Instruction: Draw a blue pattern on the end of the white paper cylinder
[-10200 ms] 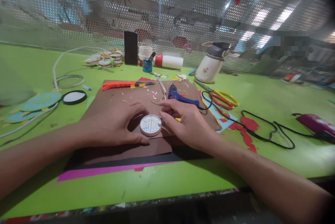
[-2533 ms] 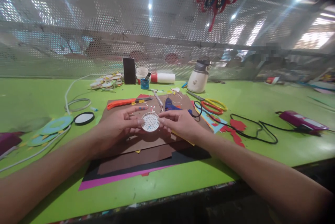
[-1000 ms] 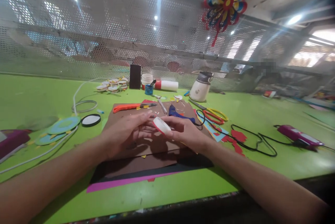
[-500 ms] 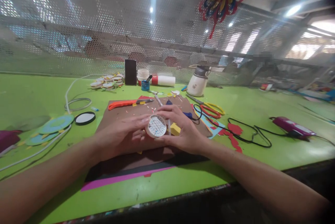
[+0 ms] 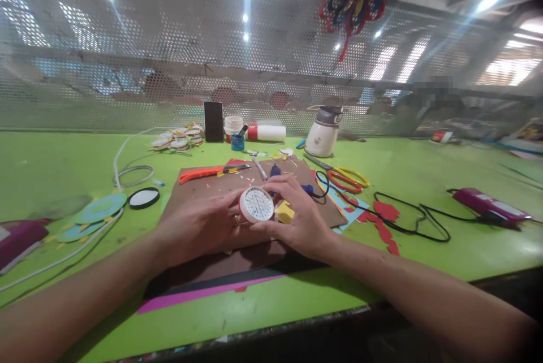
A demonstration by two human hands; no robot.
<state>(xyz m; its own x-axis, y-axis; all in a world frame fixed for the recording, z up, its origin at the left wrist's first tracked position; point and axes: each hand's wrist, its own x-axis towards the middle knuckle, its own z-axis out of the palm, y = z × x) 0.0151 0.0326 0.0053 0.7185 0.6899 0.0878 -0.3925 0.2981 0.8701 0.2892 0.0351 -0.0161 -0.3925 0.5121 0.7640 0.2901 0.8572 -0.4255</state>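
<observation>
Between my hands, above a brown board (image 5: 203, 264), is a small round white piece (image 5: 257, 205) with a dark speckled, lined pattern on its face and some red on its side. Its face tilts up toward me. My left hand (image 5: 203, 221) is closed on its left side, fingers partly hidden behind it. From the right, my right hand (image 5: 299, 216) curves round it, thumb at the lower edge and fingers at the top. A yellow block (image 5: 285, 213) shows inside the curve of the right hand, on the board.
An orange utility knife (image 5: 201, 174) lies on the board's far left. Scissors (image 5: 345, 177), a black cable (image 5: 411, 233) and red scraps (image 5: 384, 210) are at right. Behind stand a phone (image 5: 213, 121), a blue jar (image 5: 237, 142) and a white bottle (image 5: 321, 137). A round black-rimmed lid (image 5: 144, 198) lies left.
The round piece has turned slightly in my hands, with more of its red side showing at the left. The whole view has shifted a little.
</observation>
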